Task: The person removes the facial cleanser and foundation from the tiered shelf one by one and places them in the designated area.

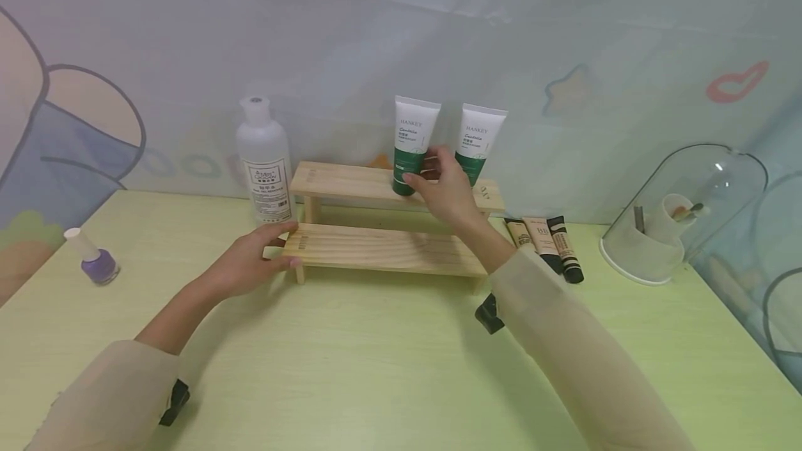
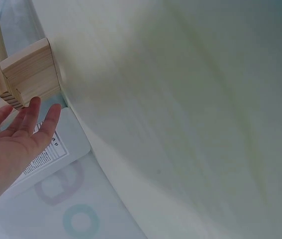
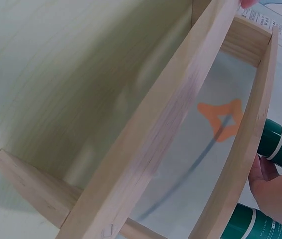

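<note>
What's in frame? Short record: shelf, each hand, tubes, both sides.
shelf: wooden, two-step, on table
left hand: grips lower step's left end
right hand: holds left tube at upper step
left tube: upright, cap down
right tube: cap down on upper step, not held
left of shelf: bottle; farther left, purple polish
right of shelf: three small tubes; farther right, clear dome

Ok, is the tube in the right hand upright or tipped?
Upright: the tube held by the right hand has its green cap at the bottom and flat white end on top.
</note>
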Demonstrator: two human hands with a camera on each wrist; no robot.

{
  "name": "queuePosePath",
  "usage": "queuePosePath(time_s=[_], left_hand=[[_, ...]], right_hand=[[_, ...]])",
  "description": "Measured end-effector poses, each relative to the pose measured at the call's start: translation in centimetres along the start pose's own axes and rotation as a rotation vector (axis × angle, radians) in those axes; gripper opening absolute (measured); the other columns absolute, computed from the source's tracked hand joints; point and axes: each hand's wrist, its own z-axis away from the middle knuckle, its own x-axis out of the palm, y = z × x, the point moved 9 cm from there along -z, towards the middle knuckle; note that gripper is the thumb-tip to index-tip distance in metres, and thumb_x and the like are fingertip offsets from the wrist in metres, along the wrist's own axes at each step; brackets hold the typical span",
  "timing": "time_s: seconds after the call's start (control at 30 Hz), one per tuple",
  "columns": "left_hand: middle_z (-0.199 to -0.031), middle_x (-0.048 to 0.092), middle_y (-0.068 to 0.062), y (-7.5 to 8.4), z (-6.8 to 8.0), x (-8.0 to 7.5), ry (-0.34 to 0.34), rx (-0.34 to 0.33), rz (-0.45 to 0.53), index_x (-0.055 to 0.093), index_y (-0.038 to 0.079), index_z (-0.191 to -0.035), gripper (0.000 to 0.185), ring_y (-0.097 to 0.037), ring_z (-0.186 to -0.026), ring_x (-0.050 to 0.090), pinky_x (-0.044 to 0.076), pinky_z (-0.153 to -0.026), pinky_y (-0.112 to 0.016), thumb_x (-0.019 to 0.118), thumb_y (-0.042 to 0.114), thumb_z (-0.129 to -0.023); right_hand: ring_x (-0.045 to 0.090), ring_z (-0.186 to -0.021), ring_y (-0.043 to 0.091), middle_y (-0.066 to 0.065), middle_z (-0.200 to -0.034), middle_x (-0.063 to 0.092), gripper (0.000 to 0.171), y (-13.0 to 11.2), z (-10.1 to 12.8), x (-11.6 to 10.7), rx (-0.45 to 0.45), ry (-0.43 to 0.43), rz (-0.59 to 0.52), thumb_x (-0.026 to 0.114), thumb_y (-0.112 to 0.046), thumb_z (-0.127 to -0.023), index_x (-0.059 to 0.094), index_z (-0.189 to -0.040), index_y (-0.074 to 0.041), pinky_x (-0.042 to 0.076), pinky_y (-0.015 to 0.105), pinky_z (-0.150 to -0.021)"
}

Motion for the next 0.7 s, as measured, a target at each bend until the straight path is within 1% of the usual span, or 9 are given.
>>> queuePosePath(time_s=[0.13,0.43,0.7], left_hand=[[-0.139,0.033,-0.026,-0.1,0.0,0.0,-0.001,-0.003,0.0,0.029,-0.008,-0.138,0.063,-0.043,-0.119,0.041,0.042,-0.089,-0.052,0.061,0.017,-0.089],[-0.138,0.034,-0.026,0.0,0.0,0.0,0.003,0.003,-0.004,0.03,-0.008,-0.137,0.063,-0.043,-0.118,0.042,0.044,-0.088,-0.051,0.061,0.017,-0.089],[-0.139,0.034,-0.025,0.1,0.0,0.1,-0.005,-0.007,0.007,0.029,-0.008,-0.138,0.065,-0.043,-0.12,0.04,0.041,-0.09,-0.053,0.061,0.019,-0.089]], right_hand=[[0.052,-0.104,0.024,0.011,-0.117,0.052,0.045,-0.1,0.1,0.0,-0.022,0.004,0.022,0.062,-0.016,-0.088,0.04,-0.126,-0.006,0.043,0.035,-0.09],[0.055,-0.098,0.025,0.012,-0.11,0.057,0.044,-0.2,0.6,-0.5,-0.046,0.003,0.022,0.064,-0.016,-0.087,0.041,-0.124,-0.008,0.047,0.037,-0.082],[0.056,-0.095,0.024,0.012,-0.107,0.057,0.045,-0.2,1.1,-0.8,-0.048,-0.032,0.031,0.064,-0.012,-0.086,0.04,-0.124,-0.009,0.048,0.036,-0.08]])
